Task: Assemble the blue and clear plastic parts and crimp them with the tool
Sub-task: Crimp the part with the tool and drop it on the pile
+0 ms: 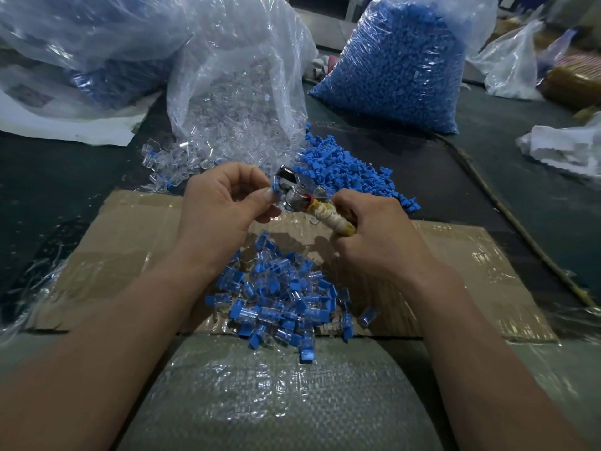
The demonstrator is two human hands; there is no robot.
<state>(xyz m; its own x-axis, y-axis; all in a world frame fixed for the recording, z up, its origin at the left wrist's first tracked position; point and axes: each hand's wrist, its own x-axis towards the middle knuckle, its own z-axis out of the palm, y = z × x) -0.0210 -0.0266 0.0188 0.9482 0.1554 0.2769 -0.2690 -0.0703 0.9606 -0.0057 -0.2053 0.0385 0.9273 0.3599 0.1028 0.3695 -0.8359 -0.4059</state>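
My left hand [227,200] pinches a small blue and clear part [276,187] between thumb and fingertips, right at the metal jaws of the crimping tool [294,190]. My right hand [370,232] is closed around the tool's tape-wrapped handle [331,218]. Both hands hover above a sheet of cardboard [130,242]. Below them lies a heap of assembled blue and clear pieces [283,294]. Loose blue parts [344,174] are piled just beyond the tool. Loose clear parts [172,164] spill from an open bag [234,92] to the left of them.
A full bag of blue parts [403,60] stands at the back right. More plastic bags [81,37] lie at the back left and far right [510,63]. A plastic-covered woven sack [276,395] sits nearest me. A cord [507,216] runs along the dark table on the right.
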